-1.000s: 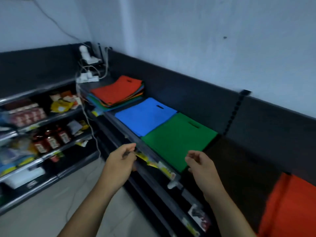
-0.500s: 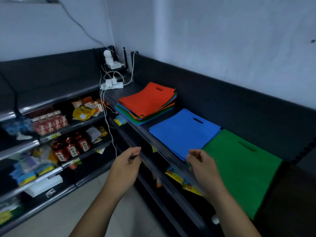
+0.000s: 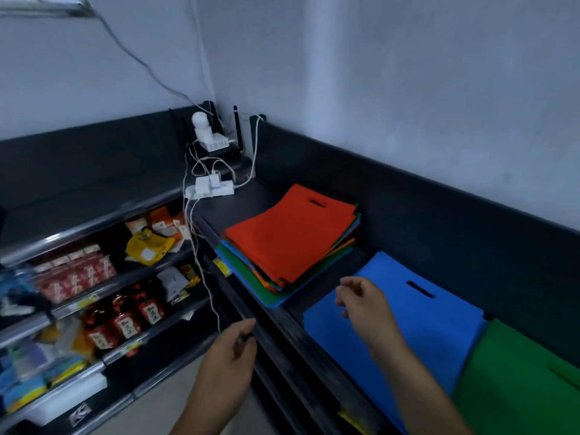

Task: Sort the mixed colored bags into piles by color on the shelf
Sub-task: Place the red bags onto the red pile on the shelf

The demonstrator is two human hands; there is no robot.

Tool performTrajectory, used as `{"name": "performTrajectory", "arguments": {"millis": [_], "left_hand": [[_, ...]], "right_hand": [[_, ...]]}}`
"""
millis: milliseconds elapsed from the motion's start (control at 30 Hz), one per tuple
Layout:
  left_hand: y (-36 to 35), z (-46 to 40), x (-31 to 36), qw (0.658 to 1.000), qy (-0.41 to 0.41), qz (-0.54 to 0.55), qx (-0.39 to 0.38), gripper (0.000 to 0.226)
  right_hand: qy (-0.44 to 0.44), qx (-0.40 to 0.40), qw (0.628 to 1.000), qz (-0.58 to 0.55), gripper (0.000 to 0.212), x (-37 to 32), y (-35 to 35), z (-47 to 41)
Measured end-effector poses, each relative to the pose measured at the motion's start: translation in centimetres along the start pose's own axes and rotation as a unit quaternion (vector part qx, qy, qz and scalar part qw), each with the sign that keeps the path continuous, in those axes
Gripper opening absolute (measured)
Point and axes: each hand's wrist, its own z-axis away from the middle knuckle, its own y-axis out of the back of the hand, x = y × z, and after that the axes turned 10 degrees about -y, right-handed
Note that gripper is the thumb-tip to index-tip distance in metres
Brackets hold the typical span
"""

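Observation:
A mixed pile of flat bags (image 3: pixel 292 243) lies on the dark top shelf (image 3: pixel 238 208), an orange-red bag uppermost, with green, blue and orange edges showing beneath. To its right lies a blue bag (image 3: pixel 417 321), and a green bag (image 3: pixel 527 381) sits further right. My right hand (image 3: pixel 364 301) hovers over the blue bag's left corner, fingers loosely curled, holding nothing. My left hand (image 3: pixel 232 350) is lower, in front of the shelf's front edge, fingers loosely bent, and it holds nothing either.
A white power strip with chargers and cables (image 3: pixel 213 188) sits in the shelf corner, below a router with a white device (image 3: pixel 208 136). Cables hang down the front. Left shelves hold snack packets (image 3: pixel 147 243) and red bottles (image 3: pixel 125 321).
The view has swung left, bringing the mixed pile nearer the centre. My right hand rose from the shelf edge to above the blue bag; my left hand stayed low by the edge.

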Motion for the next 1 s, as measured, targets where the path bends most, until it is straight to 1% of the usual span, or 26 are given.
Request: {"name": "performTrajectory", "arguments": {"millis": [100,200,300,367,433,533,600,633,700,767,800,833,867,933,967,1000], "left_hand": [[0.6,-3.4,0.5,0.999,-0.033,-0.018,0.005,0.030],[1.9,-8.3,1.4,0.996,-0.077,-0.045,-0.013,0.035],[2.9,-14.5,1.9,0.978,-0.163,-0.123,-0.040,0.041],[3.1,-18.9,2.0,0.964,-0.212,-0.151,-0.057,0.044],[3.0,-23.2,2.4,0.950,-0.235,-0.180,-0.098,0.048],[2.4,-28.6,2.5,0.921,-0.262,-0.248,-0.146,0.056],[1.9,-31.4,2.2,0.901,-0.259,-0.291,-0.190,0.063],[1.8,-32.4,1.9,0.888,-0.251,-0.313,-0.223,0.066],[1.5,-33.1,1.8,0.848,-0.258,-0.348,-0.306,0.072],[1.4,-32.9,1.9,0.814,-0.283,-0.322,-0.392,0.074],[1.5,-32.9,2.0,0.809,-0.288,-0.294,-0.420,0.073],[1.7,-33.3,2.0,0.813,-0.292,-0.270,-0.425,0.071],[1.8,-33.8,2.1,0.825,-0.300,-0.258,-0.404,0.069],[2.3,-35.8,1.9,0.854,-0.306,-0.268,-0.325,0.066],[2.5,-36.8,1.8,0.863,-0.291,-0.279,-0.304,0.068],[2.6,-37.4,1.8,0.864,-0.277,-0.287,-0.306,0.070]], "right_hand": [[-0.007,0.011,1.000,0.004,0.015,-0.7,-0.9,-2.3],[-0.017,0.040,0.999,-0.014,0.015,-1.1,-1.8,-4.5],[-0.026,0.074,0.997,-0.029,0.010,-1.5,-2.4,-6.5],[-0.033,0.106,0.993,-0.035,0.008,-2.1,-2.4,-7.7],[-0.044,0.148,0.986,-0.055,0.011,-2.5,-2.3,-9.2],[-0.059,0.180,0.978,-0.083,0.023,-3.5,-2.8,-11.3],[-0.071,0.200,0.973,-0.093,0.029,-4.0,-3.9,-12.7],[-0.075,0.209,0.970,-0.097,0.034,-4.2,-4.8,-13.3],[-0.095,0.225,0.965,-0.100,0.040,-3.8,-6.2,-14.4],[-0.118,0.230,0.962,-0.084,0.036,-3.5,-7.3,-15.1],[-0.127,0.235,0.960,-0.081,0.034,-3.4,-7.7,-15.2],[-0.135,0.249,0.955,-0.085,0.031,-3.3,-7.9,-15.2],[-0.139,0.268,0.949,-0.093,0.027,-3.2,-8.0,-15.1],[-0.143,0.302,0.935,-0.120,0.016,-3.2,-8.2,-14.5],[-0.144,0.314,0.929,-0.133,0.013,-3.3,-8.2,-14.1],[-0.144,0.324,0.924,-0.142,0.012,-3.3,-8.2,-13.9]]}}
